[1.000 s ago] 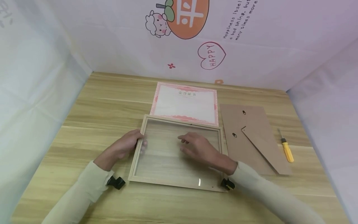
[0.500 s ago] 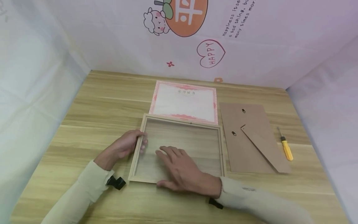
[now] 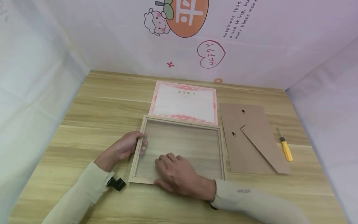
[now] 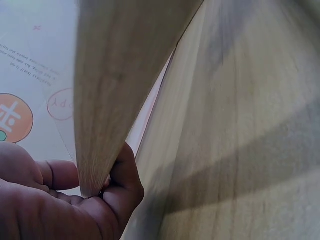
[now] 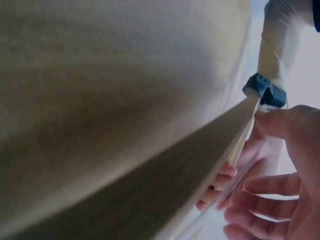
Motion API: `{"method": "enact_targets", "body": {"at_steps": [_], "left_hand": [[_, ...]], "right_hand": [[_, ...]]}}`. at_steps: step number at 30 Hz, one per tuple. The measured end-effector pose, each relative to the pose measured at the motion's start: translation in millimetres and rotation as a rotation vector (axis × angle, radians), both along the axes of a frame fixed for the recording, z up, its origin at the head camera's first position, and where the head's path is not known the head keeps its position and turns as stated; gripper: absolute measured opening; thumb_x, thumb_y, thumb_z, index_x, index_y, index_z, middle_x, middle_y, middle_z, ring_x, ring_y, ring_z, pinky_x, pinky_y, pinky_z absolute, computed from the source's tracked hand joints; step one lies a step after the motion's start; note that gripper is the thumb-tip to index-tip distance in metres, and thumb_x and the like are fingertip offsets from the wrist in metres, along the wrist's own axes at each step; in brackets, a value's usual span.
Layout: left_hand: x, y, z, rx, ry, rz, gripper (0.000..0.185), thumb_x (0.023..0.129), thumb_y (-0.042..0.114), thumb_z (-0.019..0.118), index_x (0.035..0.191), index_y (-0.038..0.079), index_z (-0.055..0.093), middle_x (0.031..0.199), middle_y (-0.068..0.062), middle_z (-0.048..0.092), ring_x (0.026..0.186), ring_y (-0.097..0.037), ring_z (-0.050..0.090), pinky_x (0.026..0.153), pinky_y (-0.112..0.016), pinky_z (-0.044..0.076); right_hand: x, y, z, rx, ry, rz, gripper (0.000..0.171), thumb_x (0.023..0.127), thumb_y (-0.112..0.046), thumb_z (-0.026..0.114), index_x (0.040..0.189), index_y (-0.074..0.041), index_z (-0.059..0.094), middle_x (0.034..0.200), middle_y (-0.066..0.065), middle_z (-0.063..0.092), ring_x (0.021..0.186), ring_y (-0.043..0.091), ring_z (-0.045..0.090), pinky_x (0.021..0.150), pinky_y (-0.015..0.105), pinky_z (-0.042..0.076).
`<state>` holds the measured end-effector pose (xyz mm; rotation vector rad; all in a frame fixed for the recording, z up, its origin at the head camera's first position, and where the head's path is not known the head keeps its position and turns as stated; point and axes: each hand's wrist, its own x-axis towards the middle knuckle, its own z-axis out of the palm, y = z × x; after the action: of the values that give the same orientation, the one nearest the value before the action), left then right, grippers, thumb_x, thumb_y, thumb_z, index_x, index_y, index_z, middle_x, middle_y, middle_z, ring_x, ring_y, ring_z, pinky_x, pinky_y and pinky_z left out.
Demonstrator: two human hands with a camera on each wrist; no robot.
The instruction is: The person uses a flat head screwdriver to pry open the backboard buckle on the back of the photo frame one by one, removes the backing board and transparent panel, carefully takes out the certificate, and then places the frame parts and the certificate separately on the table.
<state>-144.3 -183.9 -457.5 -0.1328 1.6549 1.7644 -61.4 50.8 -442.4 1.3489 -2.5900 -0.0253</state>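
Observation:
A light wooden picture frame [image 3: 181, 122] with a clear pane [image 3: 181, 140] lies in the middle of the table. My left hand [image 3: 130, 144] grips its left rail; in the left wrist view, the thumb and curled fingers are on either side of the wood [image 4: 107, 100]. Over the near left part of the pane is my right hand [image 3: 179, 174], its fingers loosely bent and spread above the clear surface. Its thumb [image 5: 272, 122] meets the near rail in the right wrist view. The right hand and sleeve hide the near right part of the frame.
A pink-bordered certificate [image 3: 184, 102] lies just beyond the frame, its near edge at the far rail. To the right is a brown backing board [image 3: 246, 155] with a stand leg and two hangers, then a yellow-handled screwdriver [image 3: 286, 151]. White printed cloth encloses the table.
My right hand has come left and nearer, from over the middle of the pane to its near left part, fingers bending a little more lately. The left hand keeps its hold.

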Motion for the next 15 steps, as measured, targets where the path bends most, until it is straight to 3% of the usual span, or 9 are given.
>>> {"method": "enact_targets", "body": {"at_steps": [3,5,9,15], "left_hand": [[-0.3,0.5,-1.6,-0.011,-0.007,0.004,0.044,0.105,0.02,0.029,0.142,-0.004,0.023,0.081,0.001,0.05,0.067,-0.01,0.051,0.064,-0.024,0.051],[-0.2,0.5,-2.3,-0.022,-0.01,0.01,0.045,0.105,0.02,0.028,0.143,-0.003,0.022,0.082,0.001,0.05,0.067,-0.01,0.051,0.064,-0.025,0.051],[0.8,1.2,-3.4,-0.037,-0.002,0.011,0.036,0.105,0.022,0.028,0.133,-0.001,0.031,0.082,0.0,0.05,0.067,-0.011,0.052,0.065,-0.026,0.052],[3.4,0.9,-4.3,-0.063,0.031,0.005,0.033,0.107,0.033,0.026,0.109,0.003,0.041,0.082,-0.002,0.052,0.068,-0.015,0.058,0.065,-0.031,0.056]], "right_hand": [[5.0,-0.9,-3.1,-0.043,0.13,0.057,0.032,0.094,-0.041,0.057,0.1,-0.011,0.065,0.091,-0.002,0.068,0.076,0.012,0.067,0.057,0.023,0.054],[7.4,-2.5,-5.1,-0.059,0.212,0.086,0.022,0.097,-0.025,0.048,0.089,-0.011,0.064,0.08,-0.004,0.066,0.064,0.009,0.063,0.049,0.021,0.05],[11.8,-4.7,-5.9,-0.068,0.303,0.116,0.038,0.096,-0.002,0.028,0.076,-0.012,0.059,0.069,-0.005,0.062,0.052,0.006,0.057,0.042,0.019,0.045],[21.1,-4.8,-0.3,-0.02,0.311,0.143,0.042,0.093,0.002,0.024,0.076,-0.01,0.06,0.066,-0.005,0.062,0.05,0.002,0.055,0.041,0.016,0.043]]}}
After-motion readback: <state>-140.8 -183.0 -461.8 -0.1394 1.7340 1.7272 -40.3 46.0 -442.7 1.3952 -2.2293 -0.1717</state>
